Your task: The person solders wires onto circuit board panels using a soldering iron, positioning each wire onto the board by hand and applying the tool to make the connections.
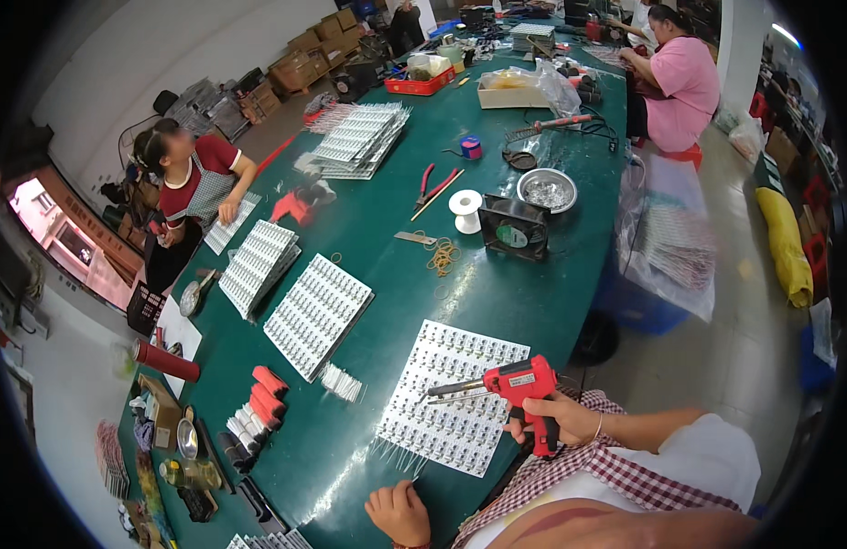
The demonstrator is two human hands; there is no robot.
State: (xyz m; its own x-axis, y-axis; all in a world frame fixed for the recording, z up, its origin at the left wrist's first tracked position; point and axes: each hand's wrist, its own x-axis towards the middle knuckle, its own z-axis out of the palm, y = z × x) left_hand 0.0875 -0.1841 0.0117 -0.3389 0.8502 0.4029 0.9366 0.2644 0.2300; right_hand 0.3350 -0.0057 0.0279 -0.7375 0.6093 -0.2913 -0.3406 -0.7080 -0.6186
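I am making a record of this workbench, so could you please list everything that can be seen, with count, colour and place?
table: one, green, fills the middle
white component panel: one, under the red tool, near edge
other white panels: several stacks, left and far middle
small fan: one, black, right of centre
metal bowl: one, silver, behind the fan
white spool: one, left of the fan
rubber bands: a few, tan, centre
red pliers: one, far of centre
red tray: one, far end
co-workers: two, seated, left side and far right
left hand: closed, resting at the near table edge
right hand: grips the red soldering gun, tip over the panel
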